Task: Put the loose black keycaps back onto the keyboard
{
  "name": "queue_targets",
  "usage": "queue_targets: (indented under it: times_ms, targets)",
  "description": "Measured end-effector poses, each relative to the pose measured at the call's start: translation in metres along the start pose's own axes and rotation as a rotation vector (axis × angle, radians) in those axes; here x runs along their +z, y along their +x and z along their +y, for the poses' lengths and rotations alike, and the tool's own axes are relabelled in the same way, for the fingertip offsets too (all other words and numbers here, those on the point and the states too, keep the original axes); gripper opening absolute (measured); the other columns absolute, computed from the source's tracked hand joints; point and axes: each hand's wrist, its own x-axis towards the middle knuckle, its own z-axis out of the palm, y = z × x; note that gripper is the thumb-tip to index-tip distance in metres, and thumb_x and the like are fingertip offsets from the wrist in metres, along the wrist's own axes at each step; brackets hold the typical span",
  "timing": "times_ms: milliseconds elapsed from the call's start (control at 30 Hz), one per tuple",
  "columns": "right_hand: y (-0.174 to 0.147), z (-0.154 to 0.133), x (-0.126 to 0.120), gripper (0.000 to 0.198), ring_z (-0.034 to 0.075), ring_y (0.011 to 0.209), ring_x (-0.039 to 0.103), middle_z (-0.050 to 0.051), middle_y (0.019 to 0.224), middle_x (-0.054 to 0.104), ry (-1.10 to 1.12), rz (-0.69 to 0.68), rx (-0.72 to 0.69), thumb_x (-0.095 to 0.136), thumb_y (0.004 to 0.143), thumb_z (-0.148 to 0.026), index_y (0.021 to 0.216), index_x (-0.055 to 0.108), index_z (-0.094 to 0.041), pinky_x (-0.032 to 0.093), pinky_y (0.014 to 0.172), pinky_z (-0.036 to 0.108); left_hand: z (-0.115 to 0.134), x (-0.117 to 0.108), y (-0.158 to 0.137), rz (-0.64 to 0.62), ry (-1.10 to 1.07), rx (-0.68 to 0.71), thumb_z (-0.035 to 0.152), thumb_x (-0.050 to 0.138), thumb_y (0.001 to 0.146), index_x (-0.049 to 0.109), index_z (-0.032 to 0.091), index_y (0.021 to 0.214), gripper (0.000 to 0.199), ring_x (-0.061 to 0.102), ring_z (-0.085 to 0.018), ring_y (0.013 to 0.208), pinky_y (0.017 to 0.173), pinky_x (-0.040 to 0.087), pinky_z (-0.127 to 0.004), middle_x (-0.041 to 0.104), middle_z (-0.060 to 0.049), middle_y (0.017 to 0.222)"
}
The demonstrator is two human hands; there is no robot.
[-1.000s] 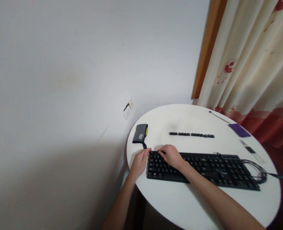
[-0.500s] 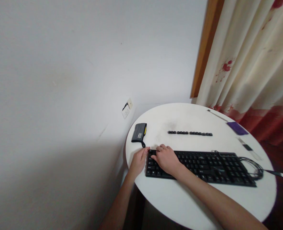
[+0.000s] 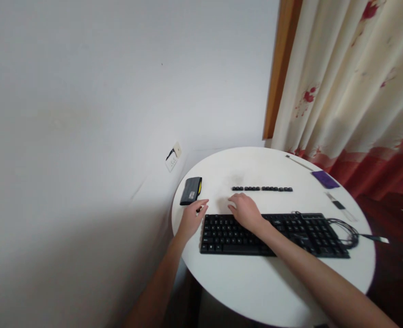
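A black full-size keyboard (image 3: 245, 239) lies along the near part of the round white table. My left hand (image 3: 190, 219) is at its left end, thumb and index finger apart, with no object visible in the grasp. A dark loop shows between those fingers, beside a grey pouch (image 3: 191, 191) with a yellow edge. Over the keyboard's back edge hovers my right hand (image 3: 245, 210), its thumb and fingers apart and nothing seen between them. My right forearm hides part of the keys. Behind it, small black keycaps (image 3: 262, 188) stand in a row.
On the table's right side lie a purple cloth (image 3: 325, 179), a thin brush-like tool (image 3: 299, 162) and a wire tool with a black handle (image 3: 339, 205). The coiled keyboard cable (image 3: 349, 237) ends in a plug past the edge. A wall socket (image 3: 171, 161) is at left.
My right hand has lifted from the keyboard's left keys and moved right, toward the back edge. The left hand has come off the keyboard's corner, its fingers spreading. The view has shifted slightly.
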Motion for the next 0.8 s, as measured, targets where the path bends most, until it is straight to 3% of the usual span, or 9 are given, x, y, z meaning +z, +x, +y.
queue_targets:
  times_ms: [100, 200, 367, 533, 800]
  targets:
    - [0.02, 0.04, -0.009, 0.025, 0.026, 0.104, 0.057, 0.013, 0.107, 0.069, -0.067, 0.058, 0.127, 0.052, 0.091, -0.022, 0.107, 0.071, -0.016, 0.041, 0.09, 0.034, 0.011, 0.011, 0.039, -0.062, 0.058, 0.082, 0.036, 0.06, 0.088, 0.071, 0.022, 0.111, 0.03, 0.066, -0.022, 0.101, 0.087, 0.052, -0.034, 0.072, -0.007, 0.113]
    - [0.041, 0.066, -0.012, 0.027, 0.027, 0.106, 0.056, 0.014, 0.109, 0.068, -0.156, 0.017, 0.175, 0.053, 0.091, -0.023, 0.109, 0.071, -0.015, 0.04, 0.089, 0.035, 0.019, 0.034, 0.079, -0.148, 0.172, 0.128, 0.033, 0.064, 0.085, 0.073, 0.021, 0.109, 0.028, 0.067, -0.024, 0.096, 0.086, 0.051, -0.035, 0.074, -0.008, 0.104]
    - [0.063, 0.075, 0.0, 0.026, 0.027, 0.109, 0.052, 0.014, 0.11, 0.067, -0.204, -0.04, 0.155, 0.056, 0.09, -0.027, 0.108, 0.071, -0.016, 0.039, 0.088, 0.035, 0.017, 0.078, 0.12, -0.306, 0.353, 0.083, 0.025, 0.067, 0.082, 0.072, 0.017, 0.11, 0.03, 0.068, -0.025, 0.096, 0.089, 0.049, -0.034, 0.074, -0.01, 0.106]
    - [0.073, 0.071, 0.016, 0.021, 0.027, 0.109, 0.05, 0.016, 0.11, 0.065, -0.24, -0.084, 0.132, 0.055, 0.089, -0.023, 0.099, 0.072, -0.014, 0.036, 0.087, 0.036, 0.012, 0.1, 0.131, -0.38, 0.437, 0.058, 0.021, 0.067, 0.078, 0.075, 0.019, 0.102, 0.025, 0.067, -0.024, 0.098, 0.088, 0.048, -0.03, 0.075, -0.009, 0.102]
    - [0.072, 0.064, 0.021, 0.027, 0.027, 0.106, 0.05, 0.016, 0.105, 0.067, -0.247, -0.102, 0.035, 0.044, 0.094, -0.016, 0.094, 0.071, -0.013, 0.028, 0.088, 0.039, 0.026, 0.098, 0.124, -0.41, 0.49, 0.038, 0.019, 0.062, 0.08, 0.077, 0.019, 0.094, 0.021, 0.067, -0.025, 0.1, 0.087, 0.047, -0.031, 0.074, -0.012, 0.1]
